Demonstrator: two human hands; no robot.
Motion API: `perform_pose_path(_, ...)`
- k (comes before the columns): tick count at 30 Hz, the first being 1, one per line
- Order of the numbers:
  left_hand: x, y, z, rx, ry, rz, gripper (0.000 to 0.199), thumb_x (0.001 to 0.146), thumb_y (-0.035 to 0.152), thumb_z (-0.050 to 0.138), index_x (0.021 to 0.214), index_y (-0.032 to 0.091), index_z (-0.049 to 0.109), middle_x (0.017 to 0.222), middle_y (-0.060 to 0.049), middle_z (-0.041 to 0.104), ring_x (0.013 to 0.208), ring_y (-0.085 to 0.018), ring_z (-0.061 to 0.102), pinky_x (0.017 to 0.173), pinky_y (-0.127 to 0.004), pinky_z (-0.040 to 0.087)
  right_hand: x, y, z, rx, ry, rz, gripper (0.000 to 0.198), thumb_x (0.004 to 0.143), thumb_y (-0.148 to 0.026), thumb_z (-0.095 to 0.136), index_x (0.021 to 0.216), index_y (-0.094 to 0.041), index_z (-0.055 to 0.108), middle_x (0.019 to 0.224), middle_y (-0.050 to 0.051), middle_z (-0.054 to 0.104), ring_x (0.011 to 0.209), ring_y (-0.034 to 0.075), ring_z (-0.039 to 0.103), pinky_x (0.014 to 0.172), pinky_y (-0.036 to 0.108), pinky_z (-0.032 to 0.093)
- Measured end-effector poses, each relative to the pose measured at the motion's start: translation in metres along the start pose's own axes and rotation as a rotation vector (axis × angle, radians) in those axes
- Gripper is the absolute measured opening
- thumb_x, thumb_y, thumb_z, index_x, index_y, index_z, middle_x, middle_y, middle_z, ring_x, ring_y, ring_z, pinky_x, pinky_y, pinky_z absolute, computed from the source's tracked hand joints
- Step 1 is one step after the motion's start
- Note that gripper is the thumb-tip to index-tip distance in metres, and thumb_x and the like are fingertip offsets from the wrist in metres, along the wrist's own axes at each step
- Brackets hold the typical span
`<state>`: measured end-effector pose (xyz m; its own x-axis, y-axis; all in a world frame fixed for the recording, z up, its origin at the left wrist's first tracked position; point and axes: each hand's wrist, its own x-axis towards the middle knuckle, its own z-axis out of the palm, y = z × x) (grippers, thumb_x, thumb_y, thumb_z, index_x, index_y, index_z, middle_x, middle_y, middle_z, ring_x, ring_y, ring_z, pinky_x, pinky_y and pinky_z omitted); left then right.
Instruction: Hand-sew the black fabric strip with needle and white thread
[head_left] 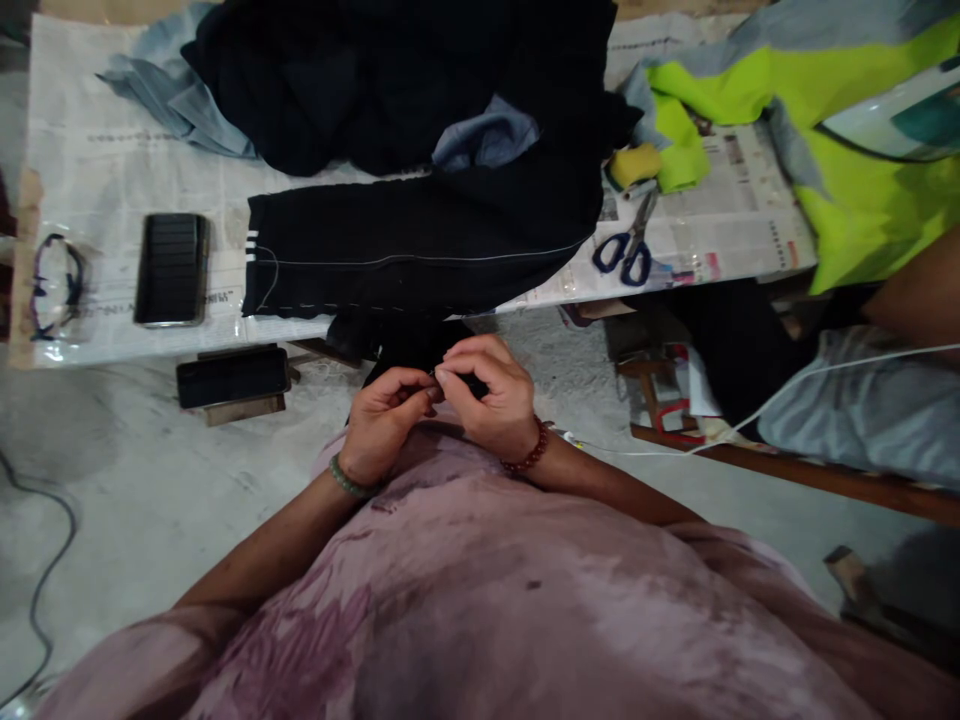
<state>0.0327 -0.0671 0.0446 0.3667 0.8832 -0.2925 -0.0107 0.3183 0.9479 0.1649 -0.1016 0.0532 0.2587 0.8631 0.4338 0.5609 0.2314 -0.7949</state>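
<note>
My left hand (381, 418) and my right hand (491, 398) meet in front of my body, just below the table's near edge. Thumb and forefinger are pinched together on each, with the fingertips almost touching. Whatever lies between them is too small to make out. Just beyond them, a black garment (420, 215) is laid on the table, one long section stretched flat. A pale line of thread runs along that section, with white stitches on its near edge and a loose thread (276, 270) at its left end. Dark-handled scissors (628, 255) lie to its right.
Newspaper (112, 180) covers the table. On it are a phone (171, 270), glasses (56, 288), a yellow block-like item (634, 166) and yellow-green cloth (862, 200) under an iron (907, 115). Another phone (232, 378) rests lower. A white cable (795, 385) crosses right, near another person's leg.
</note>
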Motion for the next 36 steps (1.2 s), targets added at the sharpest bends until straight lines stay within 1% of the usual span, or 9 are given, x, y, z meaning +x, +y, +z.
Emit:
perform_pose_path(7, 0.0003, 0.0009, 0.0007, -0.018, 0.008, -0.015, 0.01, 0.065, 0.019, 0.067, 0.074, 0.016, 0.065, 0.065, 0.002, 0.063, 0.058, -0.009, 0.058, 0.057, -0.021, 0.049, 0.0012, -0.0001, 0.0, -0.007, -0.021, -0.006, 0.01, 0.079, -0.019, 0.054, 0.07, -0.019, 0.058, 0.078, 0.002, 0.059, 0.079, 0.012, 0.056, 0.08, 0.033, 0.042)
perform_pose_path(15, 0.0027, -0.0026, -0.0002, -0.04, 0.001, 0.002, 0.01, 0.065, 0.018, 0.068, 0.074, 0.016, 0.065, 0.065, 0.002, 0.063, 0.057, -0.009, 0.058, 0.057, -0.021, 0.049, 0.0015, -0.0013, -0.0005, -0.017, -0.051, 0.003, 0.012, 0.08, -0.02, 0.053, 0.07, -0.02, 0.059, 0.079, 0.002, 0.059, 0.081, 0.013, 0.055, 0.081, 0.033, 0.043)
perform_pose_path(27, 0.002, -0.0062, -0.0016, -0.087, -0.05, 0.03, 0.009, 0.068, 0.017, 0.066, 0.077, 0.017, 0.064, 0.065, 0.002, 0.063, 0.058, -0.009, 0.057, 0.058, -0.021, 0.049, -0.0004, 0.0044, 0.0018, 0.002, -0.064, -0.01, 0.01, 0.08, -0.022, 0.055, 0.074, -0.022, 0.063, 0.081, 0.001, 0.063, 0.082, 0.013, 0.057, 0.08, 0.034, 0.044)
perform_pose_path(31, 0.0017, -0.0059, -0.0015, -0.088, -0.041, 0.023, 0.009, 0.067, 0.017, 0.066, 0.076, 0.017, 0.064, 0.064, 0.003, 0.062, 0.058, -0.009, 0.057, 0.058, -0.021, 0.048, -0.0002, 0.0037, 0.0015, 0.014, -0.071, 0.018, 0.01, 0.08, -0.023, 0.056, 0.073, -0.022, 0.064, 0.081, 0.001, 0.063, 0.081, 0.013, 0.057, 0.08, 0.034, 0.044)
perform_pose_path(36, 0.0011, -0.0034, -0.0009, -0.043, -0.024, 0.02, 0.01, 0.066, 0.018, 0.066, 0.076, 0.016, 0.064, 0.063, 0.003, 0.062, 0.056, -0.008, 0.056, 0.056, -0.021, 0.048, -0.0006, 0.0038, 0.003, 0.096, -0.078, 0.093, 0.009, 0.079, -0.022, 0.058, 0.072, -0.021, 0.065, 0.08, 0.001, 0.064, 0.08, 0.012, 0.058, 0.08, 0.032, 0.046)
